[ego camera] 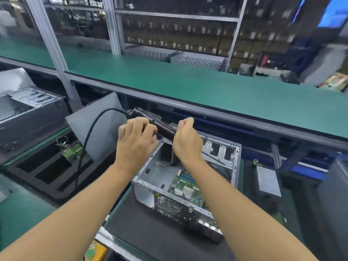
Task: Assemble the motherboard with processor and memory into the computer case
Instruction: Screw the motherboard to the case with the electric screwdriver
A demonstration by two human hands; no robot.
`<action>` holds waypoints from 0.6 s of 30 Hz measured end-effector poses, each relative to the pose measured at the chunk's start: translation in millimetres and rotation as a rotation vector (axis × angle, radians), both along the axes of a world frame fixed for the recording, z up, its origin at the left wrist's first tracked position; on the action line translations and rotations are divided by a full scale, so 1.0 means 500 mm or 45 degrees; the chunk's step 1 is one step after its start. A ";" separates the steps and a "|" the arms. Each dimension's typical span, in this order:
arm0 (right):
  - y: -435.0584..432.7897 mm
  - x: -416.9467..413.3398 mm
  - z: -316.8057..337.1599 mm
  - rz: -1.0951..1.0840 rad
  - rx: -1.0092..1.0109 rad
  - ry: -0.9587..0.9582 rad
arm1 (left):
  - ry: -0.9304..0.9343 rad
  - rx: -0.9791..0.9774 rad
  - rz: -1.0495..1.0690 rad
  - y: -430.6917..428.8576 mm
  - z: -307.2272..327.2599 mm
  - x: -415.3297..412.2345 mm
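Two grips curled round one black ribbed corded electric screwdriver point(165, 129), left hand point(135, 142) at its left end, right hand point(186, 146) at its right, above the open grey metal computer case point(145, 183). Its green motherboard point(188, 185) lay inside, seemingly seated; fastening probably remained.

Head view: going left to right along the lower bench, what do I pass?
First the black foam tray → left hand → right hand, both gripping the electric screwdriver → grey metal box.
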State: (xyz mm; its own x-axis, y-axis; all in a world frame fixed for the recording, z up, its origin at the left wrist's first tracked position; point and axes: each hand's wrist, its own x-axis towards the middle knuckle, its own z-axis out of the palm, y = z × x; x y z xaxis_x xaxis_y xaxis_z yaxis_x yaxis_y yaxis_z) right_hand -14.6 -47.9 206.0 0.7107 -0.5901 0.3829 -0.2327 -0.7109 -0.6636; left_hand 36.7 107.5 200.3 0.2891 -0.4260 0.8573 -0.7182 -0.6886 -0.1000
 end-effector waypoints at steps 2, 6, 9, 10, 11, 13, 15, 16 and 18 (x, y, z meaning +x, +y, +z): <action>-0.006 0.000 -0.009 -0.086 0.243 0.002 | 0.076 -0.131 -0.073 -0.023 -0.051 -0.035; -0.026 0.009 -0.013 -0.071 0.675 -0.037 | 1.346 -0.514 -0.530 -0.066 -0.031 -0.045; -0.032 0.014 -0.008 0.004 0.752 -0.137 | 1.694 -0.501 -0.715 -0.111 0.030 -0.013; -0.032 0.016 -0.007 0.048 0.776 -0.187 | 1.728 -0.543 -0.737 -0.127 0.050 -0.007; -0.031 0.020 -0.006 0.084 0.818 -0.224 | 1.768 -0.636 -0.763 -0.142 0.069 -0.006; -0.030 0.029 -0.008 0.140 0.984 -0.246 | 1.770 -0.771 -0.827 -0.166 0.082 0.000; -0.036 0.033 -0.020 0.185 1.064 -0.223 | 1.694 -0.752 -0.825 -0.179 0.078 0.012; -0.044 0.032 -0.031 0.203 1.018 -0.211 | 1.658 -0.739 -0.821 -0.182 0.073 0.019; -0.067 0.018 -0.053 0.243 0.891 -0.177 | 1.654 -0.797 -0.901 -0.183 0.064 0.038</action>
State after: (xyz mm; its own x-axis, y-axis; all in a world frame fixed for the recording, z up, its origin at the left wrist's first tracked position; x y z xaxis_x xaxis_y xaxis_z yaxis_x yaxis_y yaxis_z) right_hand -5.6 -81.5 179.3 0.7977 -0.6004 0.0559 -0.0283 -0.1299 -0.9911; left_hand 55.8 16.1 232.3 0.8321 -0.4771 0.2828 -0.2647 0.1065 0.9584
